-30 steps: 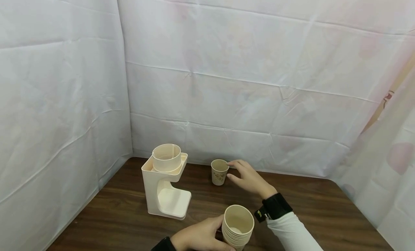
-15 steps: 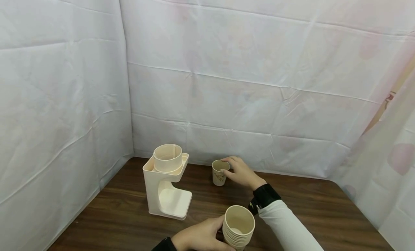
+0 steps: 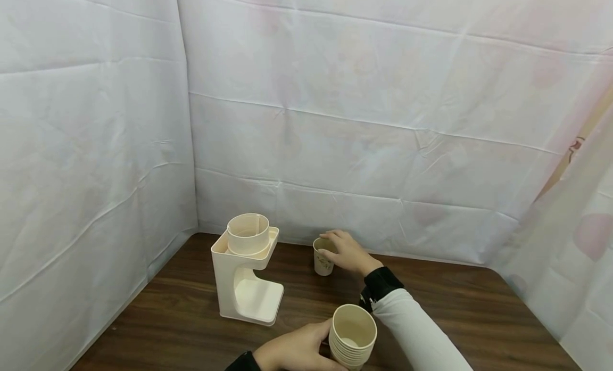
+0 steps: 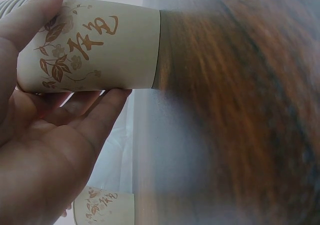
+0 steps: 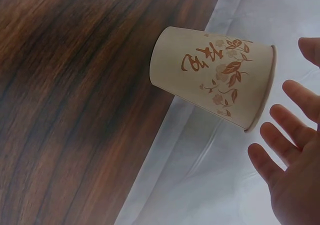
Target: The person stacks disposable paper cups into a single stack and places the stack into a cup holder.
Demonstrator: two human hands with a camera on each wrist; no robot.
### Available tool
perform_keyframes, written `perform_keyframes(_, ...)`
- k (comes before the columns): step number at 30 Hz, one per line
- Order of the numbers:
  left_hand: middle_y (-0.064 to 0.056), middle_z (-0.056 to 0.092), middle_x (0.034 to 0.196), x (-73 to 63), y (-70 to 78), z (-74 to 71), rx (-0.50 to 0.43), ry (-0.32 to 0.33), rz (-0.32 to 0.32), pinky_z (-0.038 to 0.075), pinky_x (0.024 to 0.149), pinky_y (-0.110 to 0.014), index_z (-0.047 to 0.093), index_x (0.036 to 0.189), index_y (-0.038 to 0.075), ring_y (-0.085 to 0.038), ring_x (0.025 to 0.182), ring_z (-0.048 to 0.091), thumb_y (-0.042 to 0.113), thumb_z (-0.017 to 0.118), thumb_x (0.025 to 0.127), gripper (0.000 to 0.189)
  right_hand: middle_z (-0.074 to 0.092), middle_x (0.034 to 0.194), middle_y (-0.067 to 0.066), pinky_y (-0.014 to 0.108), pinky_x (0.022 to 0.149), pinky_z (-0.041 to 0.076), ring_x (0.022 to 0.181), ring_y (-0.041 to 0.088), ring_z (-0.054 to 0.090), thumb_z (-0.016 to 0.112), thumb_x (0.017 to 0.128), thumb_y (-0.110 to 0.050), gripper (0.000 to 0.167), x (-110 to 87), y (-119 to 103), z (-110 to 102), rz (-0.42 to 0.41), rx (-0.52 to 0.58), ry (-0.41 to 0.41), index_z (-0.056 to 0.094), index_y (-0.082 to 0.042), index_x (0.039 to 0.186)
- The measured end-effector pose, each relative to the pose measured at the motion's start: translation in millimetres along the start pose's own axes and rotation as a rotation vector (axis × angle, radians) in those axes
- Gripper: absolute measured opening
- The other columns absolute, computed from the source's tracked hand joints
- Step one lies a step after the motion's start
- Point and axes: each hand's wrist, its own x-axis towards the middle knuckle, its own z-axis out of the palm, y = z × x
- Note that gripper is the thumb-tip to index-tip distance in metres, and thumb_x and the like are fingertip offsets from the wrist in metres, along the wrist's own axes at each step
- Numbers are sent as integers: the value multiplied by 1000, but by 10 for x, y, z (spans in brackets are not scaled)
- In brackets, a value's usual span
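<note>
My left hand (image 3: 298,349) grips a stack of nested beige paper cups (image 3: 353,345) at the front of the table, thumb and fingers round its side. In the left wrist view the lowest cup (image 4: 125,47) of that stack shows brown leaves and lettering, its base against the tabletop. Farther back stands a single paper cup (image 3: 322,263) of the same print, upright. My right hand (image 3: 348,252) is at its right side, with thumb and fingers at the rim. The right wrist view shows the fingers (image 5: 292,122) spread beside the rim of this cup (image 5: 205,77).
A cream plastic stand (image 3: 225,286) with a round open holder (image 3: 246,238) on top and a flat base is at the left of the dark wood table (image 3: 167,328). White cloth (image 3: 335,121) hangs behind the table and along its left side.
My right hand has moved left to the single cup, and its thumb and fingers now overlap the rim. The left hand and the stack stay in place.
</note>
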Motion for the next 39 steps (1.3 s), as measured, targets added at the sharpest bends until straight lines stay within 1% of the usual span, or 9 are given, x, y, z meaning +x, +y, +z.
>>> perform_keyframes(4, 13, 59, 131, 1, 9, 5, 7, 0, 1, 45, 97, -26, 45, 142, 22, -4, 121, 53, 22, 76, 92, 59, 46, 147, 17, 55, 108, 36, 136, 38, 39, 59, 102, -36, 50, 24, -15, 17, 26, 7, -10, 52, -9, 144)
perform_keyframes(8, 12, 59, 131, 8, 13, 5, 4, -8, 1, 45, 97, -26, 45, 142, 21, -4, 121, 53, 20, 76, 92, 59, 43, 148, 22, 57, 108, 34, 137, 41, 37, 59, 102, -34, 52, 51, -2, 28, 43, 31, -22, 51, -6, 145)
perform_keyframes(12, 12, 60, 129, 7, 18, 8, 22, -2, 16, 45, 98, -25, 45, 141, 21, -4, 119, 54, 21, 77, 92, 59, 37, 153, 26, 59, 111, 30, 140, 45, 32, 57, 103, -35, 57, 81, 9, 19, 55, 37, -62, 46, -1, 148)
perform_keyframes(16, 12, 60, 129, -1, 21, 6, 27, -4, 22, 45, 98, -25, 45, 141, 19, -4, 119, 54, 21, 76, 92, 59, 33, 154, 28, 60, 112, 27, 142, 46, 30, 53, 104, -38, 62, 97, 26, 28, 62, 43, -97, 40, 3, 150)
perform_keyframes(20, 11, 60, 129, -3, 21, 2, 26, -8, 28, 45, 98, -26, 45, 142, 19, -4, 119, 54, 21, 76, 92, 59, 31, 155, 29, 59, 113, 26, 142, 46, 29, 50, 105, -40, 65, 122, 35, 33, 69, 55, -109, 38, 6, 150)
perform_keyframes(25, 10, 60, 130, -12, 18, -2, 39, -2, 32, 45, 98, -25, 45, 141, 19, -4, 119, 54, 21, 77, 92, 59, 32, 155, 29, 58, 114, 24, 143, 46, 28, 53, 104, -39, 66, 158, 20, 38, 102, 64, -118, 40, 8, 148)
perform_keyframes(32, 10, 58, 133, -16, 13, -4, 30, -6, 25, 43, 101, -27, 43, 143, 21, -5, 122, 53, 22, 76, 92, 61, 32, 156, 24, 55, 116, 24, 145, 43, 26, 56, 102, -45, 71, 190, -9, 49, 140, 39, -158, 38, 5, 150)
perform_keyframes(36, 10, 58, 132, -10, 11, -6, 35, -9, 23, 43, 101, -26, 43, 143, 21, -5, 122, 53, 22, 76, 92, 61, 40, 151, 26, 56, 114, 27, 142, 44, 30, 59, 101, -39, 66, 204, -17, 44, 136, 39, -148, 43, 6, 147)
perform_keyframes(39, 11, 59, 130, -5, 15, -8, 53, -1, 20, 43, 100, -26, 43, 142, 20, -4, 120, 53, 22, 77, 91, 62, 44, 148, 25, 54, 112, 31, 139, 43, 35, 63, 100, -37, 64, 207, -36, 22, 133, 44, -138, 46, 5, 145)
